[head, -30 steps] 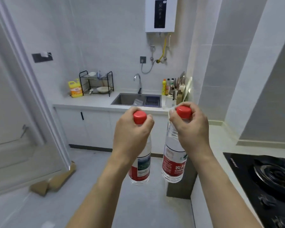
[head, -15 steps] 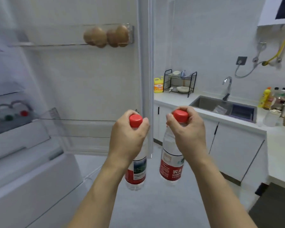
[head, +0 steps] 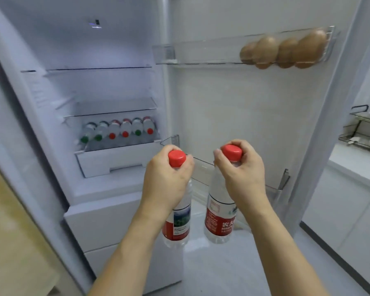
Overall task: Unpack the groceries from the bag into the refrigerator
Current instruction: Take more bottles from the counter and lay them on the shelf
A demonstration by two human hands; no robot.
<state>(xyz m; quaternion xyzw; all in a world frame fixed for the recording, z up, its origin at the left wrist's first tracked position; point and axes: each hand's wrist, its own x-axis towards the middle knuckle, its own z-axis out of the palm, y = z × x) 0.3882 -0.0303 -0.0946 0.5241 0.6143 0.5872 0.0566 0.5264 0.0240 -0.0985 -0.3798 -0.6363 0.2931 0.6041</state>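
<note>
open fridge behind finger-gripped bottles

Right bottle, red label: two large white Chinese characters, "农" and part of a second cut off by the label's curve. Beneath them, white Latin capitals, "NONGF…" readable, the rest wraps out of sight. Smaller lines under that too blurred to read.

Left bottle, just left of it: landscape picture on label, small white print below, illegible.
</note>
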